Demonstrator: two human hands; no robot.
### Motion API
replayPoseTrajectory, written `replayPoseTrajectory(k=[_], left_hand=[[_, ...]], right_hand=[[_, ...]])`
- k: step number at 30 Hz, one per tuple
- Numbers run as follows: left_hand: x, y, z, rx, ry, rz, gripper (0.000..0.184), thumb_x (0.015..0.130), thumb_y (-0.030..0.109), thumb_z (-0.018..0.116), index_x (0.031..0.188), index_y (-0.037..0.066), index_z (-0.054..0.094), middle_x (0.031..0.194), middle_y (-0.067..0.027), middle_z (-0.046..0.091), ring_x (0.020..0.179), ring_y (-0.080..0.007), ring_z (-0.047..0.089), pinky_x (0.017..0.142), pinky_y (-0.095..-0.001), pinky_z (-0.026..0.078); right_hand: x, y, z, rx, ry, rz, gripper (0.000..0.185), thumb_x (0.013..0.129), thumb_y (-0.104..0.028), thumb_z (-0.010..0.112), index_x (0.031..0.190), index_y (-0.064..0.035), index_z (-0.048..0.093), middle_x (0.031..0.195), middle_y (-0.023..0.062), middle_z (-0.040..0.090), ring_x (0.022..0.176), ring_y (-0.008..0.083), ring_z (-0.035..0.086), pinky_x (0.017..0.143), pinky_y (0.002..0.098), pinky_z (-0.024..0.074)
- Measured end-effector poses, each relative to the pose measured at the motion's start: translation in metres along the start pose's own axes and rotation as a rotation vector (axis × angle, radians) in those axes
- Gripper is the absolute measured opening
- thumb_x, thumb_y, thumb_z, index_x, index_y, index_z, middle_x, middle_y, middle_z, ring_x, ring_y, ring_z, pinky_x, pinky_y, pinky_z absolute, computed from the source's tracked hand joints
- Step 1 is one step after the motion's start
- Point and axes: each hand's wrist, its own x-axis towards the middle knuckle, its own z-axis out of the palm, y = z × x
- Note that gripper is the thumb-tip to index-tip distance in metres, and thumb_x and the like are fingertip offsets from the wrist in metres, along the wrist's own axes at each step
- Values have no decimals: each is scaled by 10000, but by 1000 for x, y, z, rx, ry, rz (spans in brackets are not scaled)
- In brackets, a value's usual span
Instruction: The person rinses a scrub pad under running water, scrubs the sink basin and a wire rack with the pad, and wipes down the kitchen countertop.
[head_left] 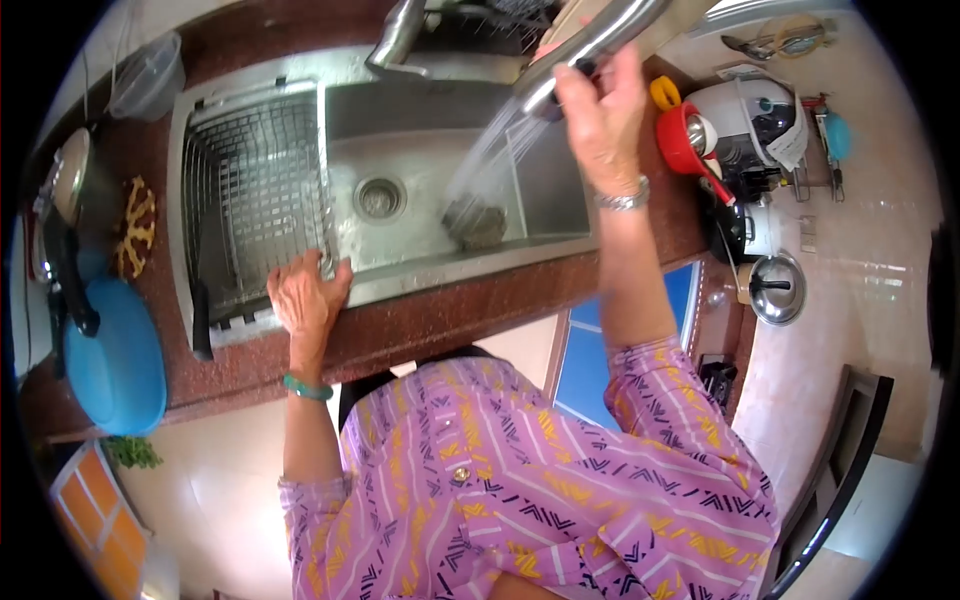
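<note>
My right hand (605, 120) is wrapped around a silver pull-out faucet spray head (545, 90), held above the right part of the stainless steel sink (420, 160). Streams of water run from it down into the basin. Where they land lies a dark grey patch (478, 225); whether it is an object or a reflection I cannot make out. My left hand (306, 293) rests on the sink's front rim, fingers spread, at the corner of a wire dish rack (255, 170). The round drain (380, 199) shows between rack and water.
On the left counter stand a blue basin (115, 355), a pot (85, 185) and a yellowish trivet (137, 228). A black-handled utensil (201, 320) lies at the sink's left front. To the right are a red ladle or pan (683, 138) and a metal lid (777, 288).
</note>
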Motion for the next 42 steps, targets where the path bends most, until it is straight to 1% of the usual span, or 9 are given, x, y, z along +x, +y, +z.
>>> replayPoseTrajectory(k=[4,10,15,26,32,35,36,38,42], left_hand=[[2,4,-3,5,-12,-13,404,717,407,627,909,52,663,854,-174,662,833,-315,624,918,-409,390],[0,4,-2,35,-15,-21,437,735,452,610,900,52,672,820,-187,663,800,-329,628,918,-401,389],[0,4,-1,43,-13,-11,459,742,477,597,895,52,681,836,-180,666,796,-333,627,885,-388,412],[2,9,-4,58,-43,-43,455,730,463,609,922,55,674,871,-173,668,802,-329,627,909,-389,400],[3,7,-1,59,-38,-36,437,733,450,617,913,55,673,902,-148,673,845,-343,621,858,-397,428],[3,7,-1,60,-26,-22,427,736,438,621,911,52,672,899,-143,673,843,-344,621,842,-398,438],[3,8,-1,57,-31,-22,421,737,432,623,909,51,672,896,-142,673,840,-345,621,834,-400,442],[2,7,1,59,-17,-16,415,738,427,626,907,51,673,895,-141,673,840,-344,622,829,-401,445],[2,7,1,63,-22,-28,409,736,422,635,908,53,677,894,-137,676,847,-336,626,821,-401,454]], right_hand=[[7,-2,11,76,122,-50,386,766,-225,738,968,-5,493,803,40,624,692,84,562,637,246,479],[15,-15,-14,-197,48,27,275,808,-155,649,979,21,525,847,96,653,765,163,623,726,302,501],[33,1,-44,184,-72,169,180,840,-73,591,995,3,538,827,80,633,738,147,622,666,272,505],[68,70,-78,100,-20,102,260,824,-20,581,1082,-26,554,909,-8,580,818,84,544,728,237,446],[54,100,-87,308,53,65,273,913,-205,543,1122,-31,546,1006,8,578,936,104,525,789,282,438],[36,106,-73,817,242,502,463,934,-443,453,1126,-28,524,1041,62,561,922,161,556,752,316,459],[29,109,-66,676,298,652,400,927,-394,488,1100,-36,531,1063,97,560,883,190,586,700,353,476],[8,162,-73,892,127,822,324,865,-144,599,1084,75,504,997,191,612,946,268,603,862,372,497],[-17,186,-38,799,163,1054,302,885,-207,589,1009,64,544,1021,211,595,961,315,593,854,389,502]])
